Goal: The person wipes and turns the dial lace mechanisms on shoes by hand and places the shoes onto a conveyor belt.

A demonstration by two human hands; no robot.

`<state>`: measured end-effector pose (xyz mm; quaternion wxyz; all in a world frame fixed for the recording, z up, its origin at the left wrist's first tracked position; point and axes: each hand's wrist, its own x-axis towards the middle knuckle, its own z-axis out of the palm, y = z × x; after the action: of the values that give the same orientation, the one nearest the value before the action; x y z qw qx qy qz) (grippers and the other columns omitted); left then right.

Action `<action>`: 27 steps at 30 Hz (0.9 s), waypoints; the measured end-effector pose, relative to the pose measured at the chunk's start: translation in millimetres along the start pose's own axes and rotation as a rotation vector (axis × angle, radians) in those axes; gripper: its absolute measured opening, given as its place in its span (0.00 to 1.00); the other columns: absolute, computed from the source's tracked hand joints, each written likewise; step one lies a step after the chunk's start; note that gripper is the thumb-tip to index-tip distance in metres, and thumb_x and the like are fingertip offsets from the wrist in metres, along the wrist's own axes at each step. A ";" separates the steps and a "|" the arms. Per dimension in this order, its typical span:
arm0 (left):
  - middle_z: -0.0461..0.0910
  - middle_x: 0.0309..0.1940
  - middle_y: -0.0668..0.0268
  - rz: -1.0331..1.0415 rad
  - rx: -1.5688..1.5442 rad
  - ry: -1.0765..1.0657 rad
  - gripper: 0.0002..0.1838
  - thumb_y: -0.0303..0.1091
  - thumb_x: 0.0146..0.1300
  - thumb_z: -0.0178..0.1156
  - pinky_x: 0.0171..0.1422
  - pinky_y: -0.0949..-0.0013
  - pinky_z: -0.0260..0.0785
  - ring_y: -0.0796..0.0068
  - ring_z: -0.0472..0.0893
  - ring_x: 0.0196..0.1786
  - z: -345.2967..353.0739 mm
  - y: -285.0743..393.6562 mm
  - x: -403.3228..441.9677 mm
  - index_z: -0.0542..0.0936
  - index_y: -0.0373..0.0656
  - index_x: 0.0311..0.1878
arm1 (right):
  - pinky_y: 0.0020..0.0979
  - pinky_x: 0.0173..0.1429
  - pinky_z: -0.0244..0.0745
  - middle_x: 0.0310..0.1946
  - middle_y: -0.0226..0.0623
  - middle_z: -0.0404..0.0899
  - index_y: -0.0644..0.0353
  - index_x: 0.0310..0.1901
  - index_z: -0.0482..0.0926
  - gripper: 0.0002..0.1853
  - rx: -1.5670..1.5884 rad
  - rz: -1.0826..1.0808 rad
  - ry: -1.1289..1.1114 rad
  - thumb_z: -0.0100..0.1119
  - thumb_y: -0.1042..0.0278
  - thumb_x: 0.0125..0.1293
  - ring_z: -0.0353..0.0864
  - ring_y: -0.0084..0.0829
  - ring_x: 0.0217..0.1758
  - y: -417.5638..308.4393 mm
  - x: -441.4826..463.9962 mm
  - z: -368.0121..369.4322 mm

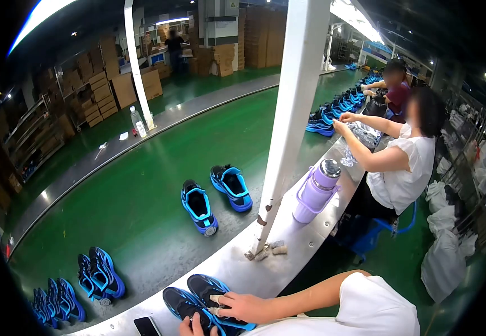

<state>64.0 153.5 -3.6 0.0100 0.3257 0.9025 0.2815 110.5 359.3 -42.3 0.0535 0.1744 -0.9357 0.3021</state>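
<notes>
A pair of black and blue sneakers lies on the metal ledge in front of me: a left sneaker and a right sneaker. My right hand reaches in from the right, with pale covers on some fingertips. Its bent fingers grip the upper of the right sneaker near the laces. At the bottom edge, my left hand is partly cut off, its fingers closed on the left sneaker's lace area. Whether either hand pinches a lace is too small to tell. A phone lies left of the shoes.
A white post rises from the ledge, with small finger covers at its foot. Beyond it stands a purple bottle. More sneakers sit on the green conveyor. A co-worker in white sits to the right.
</notes>
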 end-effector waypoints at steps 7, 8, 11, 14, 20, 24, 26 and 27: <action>0.75 0.35 0.50 -0.119 -0.245 -0.003 0.07 0.29 0.63 0.57 0.46 0.57 0.67 0.48 0.74 0.40 -14.3 5.9 31.9 0.79 0.35 0.37 | 0.40 0.55 0.73 0.66 0.48 0.61 0.54 0.54 0.77 0.19 0.196 -0.002 -0.068 0.57 0.68 0.60 0.70 0.47 0.58 7.5 -1.4 -1.9; 0.74 0.34 0.50 -0.096 -0.171 -0.008 0.06 0.29 0.61 0.59 0.43 0.56 0.67 0.46 0.74 0.39 -6.4 7.4 32.9 0.78 0.35 0.37 | 0.40 0.56 0.73 0.67 0.49 0.61 0.53 0.54 0.77 0.18 0.173 -0.013 -0.060 0.56 0.68 0.61 0.70 0.48 0.59 11.0 -5.5 5.6; 0.73 0.32 0.51 0.007 -0.058 0.080 0.07 0.30 0.58 0.63 0.42 0.54 0.66 0.48 0.74 0.37 9.7 -1.0 24.4 0.78 0.38 0.36 | 0.39 0.59 0.73 0.69 0.49 0.58 0.50 0.57 0.75 0.19 0.111 -0.081 0.028 0.54 0.68 0.63 0.68 0.49 0.63 4.7 -14.7 4.1; 0.74 0.32 0.52 -0.008 -0.140 0.080 0.08 0.30 0.56 0.65 0.41 0.54 0.66 0.49 0.74 0.37 4.3 -5.1 24.7 0.78 0.39 0.36 | 0.39 0.62 0.69 0.69 0.50 0.56 0.49 0.59 0.73 0.21 0.111 -0.106 0.020 0.55 0.68 0.63 0.68 0.49 0.63 7.2 -13.6 -0.5; 0.75 0.34 0.55 0.112 -0.082 0.029 0.08 0.30 0.54 0.65 0.46 0.56 0.66 0.52 0.73 0.40 5.0 -11.8 35.9 0.79 0.40 0.36 | 0.41 0.54 0.69 0.46 0.42 0.71 0.51 0.54 0.78 0.17 0.326 -0.022 -0.079 0.58 0.67 0.63 0.71 0.42 0.48 29.3 15.1 -13.7; 0.75 0.35 0.55 0.078 -0.170 0.005 0.07 0.30 0.56 0.63 0.49 0.55 0.66 0.51 0.73 0.43 11.6 -14.2 30.0 0.80 0.40 0.38 | 0.37 0.46 0.68 0.37 0.39 0.67 0.53 0.48 0.79 0.14 0.222 0.043 0.010 0.61 0.66 0.60 0.71 0.40 0.43 19.8 18.5 -16.1; 0.76 0.36 0.56 0.043 -0.141 0.114 0.07 0.29 0.57 0.63 0.46 0.58 0.68 0.55 0.75 0.39 12.5 -9.3 30.7 0.80 0.39 0.37 | 0.37 0.45 0.69 0.36 0.39 0.67 0.53 0.48 0.79 0.14 0.309 0.079 -0.065 0.62 0.65 0.60 0.72 0.41 0.43 23.4 18.5 -24.0; 0.76 0.36 0.57 -0.028 -0.156 0.140 0.06 0.29 0.57 0.63 0.45 0.59 0.68 0.56 0.75 0.38 15.4 -7.8 30.5 0.80 0.39 0.37 | 0.37 0.44 0.69 0.35 0.40 0.67 0.54 0.48 0.79 0.14 0.350 0.099 -0.101 0.62 0.64 0.59 0.72 0.41 0.42 26.9 19.3 -28.8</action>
<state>38.5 174.5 -15.5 -0.0239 0.2909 0.8807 0.3730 82.7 390.8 -29.7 -0.0396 0.1499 -0.8778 0.4532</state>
